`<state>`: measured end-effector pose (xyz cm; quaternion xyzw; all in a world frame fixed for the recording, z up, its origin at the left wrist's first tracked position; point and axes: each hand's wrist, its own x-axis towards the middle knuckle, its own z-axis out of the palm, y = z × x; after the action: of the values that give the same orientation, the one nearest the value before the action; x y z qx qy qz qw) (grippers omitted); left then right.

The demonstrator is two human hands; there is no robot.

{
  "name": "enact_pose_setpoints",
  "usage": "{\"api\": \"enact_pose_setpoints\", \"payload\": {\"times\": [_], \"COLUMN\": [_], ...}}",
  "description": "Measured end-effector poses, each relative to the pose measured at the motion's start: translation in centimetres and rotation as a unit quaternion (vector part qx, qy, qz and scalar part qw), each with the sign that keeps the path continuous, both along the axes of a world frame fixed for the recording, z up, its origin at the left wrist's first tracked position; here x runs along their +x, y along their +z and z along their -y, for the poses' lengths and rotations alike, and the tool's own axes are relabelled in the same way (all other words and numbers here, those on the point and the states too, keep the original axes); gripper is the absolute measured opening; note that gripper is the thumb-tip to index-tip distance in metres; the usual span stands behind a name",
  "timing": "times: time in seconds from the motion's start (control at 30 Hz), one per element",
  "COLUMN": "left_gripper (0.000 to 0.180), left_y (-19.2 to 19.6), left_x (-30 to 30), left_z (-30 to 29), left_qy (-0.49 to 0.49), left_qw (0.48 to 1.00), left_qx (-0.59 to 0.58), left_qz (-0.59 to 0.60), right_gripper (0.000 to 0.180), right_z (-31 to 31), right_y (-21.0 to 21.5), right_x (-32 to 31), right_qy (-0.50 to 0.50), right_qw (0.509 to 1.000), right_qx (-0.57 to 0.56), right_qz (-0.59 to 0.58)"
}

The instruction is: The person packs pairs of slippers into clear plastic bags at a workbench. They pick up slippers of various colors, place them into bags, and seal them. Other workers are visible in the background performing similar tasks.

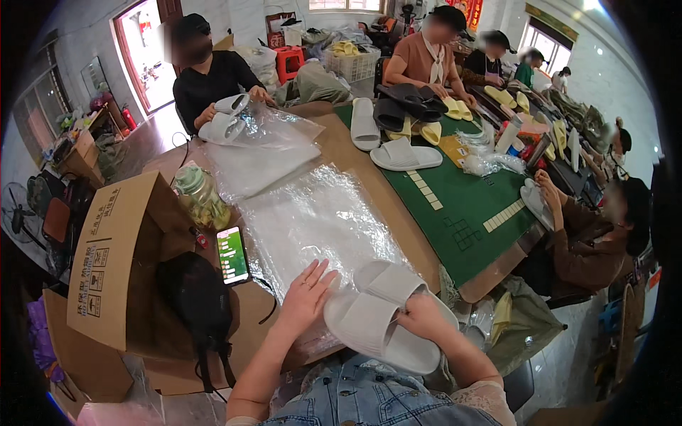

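Note:
My right hand grips a pair of light grey slide slippers just in front of my body; its fingers reach in under the straps and are partly hidden. The two slippers lie side by side, soles down and slightly overlapping. To their left, my left hand is stretched out with fingers extended over a stack of clear plastic bags. Its fingertips rest on or just above the top bag; which one I cannot tell. Nothing is held in that hand.
Left of the bags are a phone, a jar, a black backpack and an open cardboard box. A green mat bears grey slippers. Co-workers sit around the table; one across handles slippers and a bag.

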<state>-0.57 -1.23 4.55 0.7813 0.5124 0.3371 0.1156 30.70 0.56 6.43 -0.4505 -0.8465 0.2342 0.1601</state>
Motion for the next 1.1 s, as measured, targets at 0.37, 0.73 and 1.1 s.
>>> {"api": "enact_pose_setpoints", "payload": {"times": [0.37, 0.73, 1.1], "left_gripper": [0.055, 0.056, 0.034], "left_y": [-2.0, -2.9, -1.8], "left_x": [-0.1, 0.9, 1.9], "left_z": [0.3, -0.1, -0.8], "left_qy": [0.041, 0.101, 0.144], "left_qw": [0.989, 0.99, 0.982], "left_qx": [-0.136, -0.096, -0.103], "left_qz": [0.049, 0.006, 0.069], "right_gripper": [0.028, 0.03, 0.039], "right_z": [-0.3, -0.3, 1.1], "right_y": [-3.1, -0.2, -2.2], "right_x": [2.7, 2.2, 0.9], "right_qy": [-0.069, -0.11, 0.03], "right_qw": [0.996, 0.986, 0.995], "right_qx": [-0.026, -0.047, 0.04], "right_qz": [-0.051, -0.119, 0.087]}}
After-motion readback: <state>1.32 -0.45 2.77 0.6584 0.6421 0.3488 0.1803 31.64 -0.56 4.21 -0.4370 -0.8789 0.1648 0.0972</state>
